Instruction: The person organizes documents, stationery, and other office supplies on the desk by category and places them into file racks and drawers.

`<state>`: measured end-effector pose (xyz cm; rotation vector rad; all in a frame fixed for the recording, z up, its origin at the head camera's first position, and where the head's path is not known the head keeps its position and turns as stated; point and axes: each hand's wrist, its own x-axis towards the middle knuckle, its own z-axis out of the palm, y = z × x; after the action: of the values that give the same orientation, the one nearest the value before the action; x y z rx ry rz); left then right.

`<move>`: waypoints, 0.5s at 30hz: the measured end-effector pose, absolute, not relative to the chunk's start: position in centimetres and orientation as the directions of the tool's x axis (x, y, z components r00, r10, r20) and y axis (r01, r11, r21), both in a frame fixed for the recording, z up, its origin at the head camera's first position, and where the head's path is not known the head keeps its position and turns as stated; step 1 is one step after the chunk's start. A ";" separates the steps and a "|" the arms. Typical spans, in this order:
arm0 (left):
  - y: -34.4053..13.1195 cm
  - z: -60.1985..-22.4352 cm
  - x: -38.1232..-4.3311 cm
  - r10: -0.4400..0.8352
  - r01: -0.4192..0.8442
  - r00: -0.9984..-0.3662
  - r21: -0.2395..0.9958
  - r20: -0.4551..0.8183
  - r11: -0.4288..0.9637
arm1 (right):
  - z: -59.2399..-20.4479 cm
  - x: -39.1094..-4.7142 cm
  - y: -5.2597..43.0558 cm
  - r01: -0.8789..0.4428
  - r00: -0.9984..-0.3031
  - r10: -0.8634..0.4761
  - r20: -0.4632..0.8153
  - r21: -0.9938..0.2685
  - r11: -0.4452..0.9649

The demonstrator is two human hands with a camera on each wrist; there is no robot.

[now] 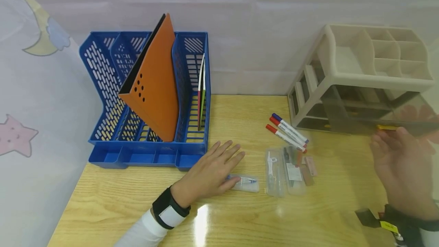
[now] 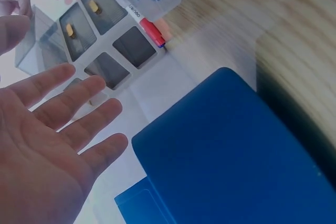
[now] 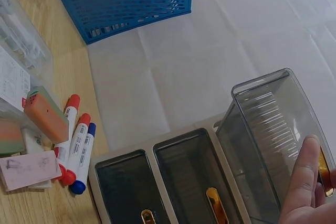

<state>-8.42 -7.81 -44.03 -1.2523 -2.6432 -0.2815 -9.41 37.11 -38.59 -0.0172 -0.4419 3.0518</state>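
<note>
At the right, my right hand (image 1: 401,167) pinches the gold handle (image 1: 387,127) of a clear grey drawer (image 3: 268,124), which stands pulled out of the beige desktop organizer (image 1: 346,73). In the right wrist view the fingers lie on the drawer front, and its inside shows nothing in it. My left hand (image 1: 212,170) hovers with its fingers spread, palm down, by the front corner of the blue file rack (image 1: 147,144). Its thumb overlaps a small clear pack (image 1: 248,184) with blue-tipped pieces inside.
Between the hands lie three whiteboard markers (image 1: 288,132), two clear cases (image 1: 274,172) and several erasers (image 1: 310,166). An orange folder (image 1: 154,83) leans in the rack, beside thin booklets (image 1: 201,94). A dark item with a yellow label (image 1: 388,226) lies near my right wrist.
</note>
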 end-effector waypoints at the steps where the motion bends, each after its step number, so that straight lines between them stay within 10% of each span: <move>1: -7.8 -44.0 -8.4 0.739 0.778 -0.620 0.084 0.263 0.623 | -38.6 -9.2 37.1 -0.056 -0.998 0.058 0.000 -0.284 -0.957; 15: -7.9 -43.9 -8.6 0.740 0.777 -0.613 0.045 0.276 0.627 | -39.1 -7.4 37.6 -0.032 -0.997 0.051 -0.063 -0.280 -0.960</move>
<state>-8.61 -7.88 -43.92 -1.2420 -2.6196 -0.2347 -7.38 37.64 -39.13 -0.1073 -0.4363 3.0670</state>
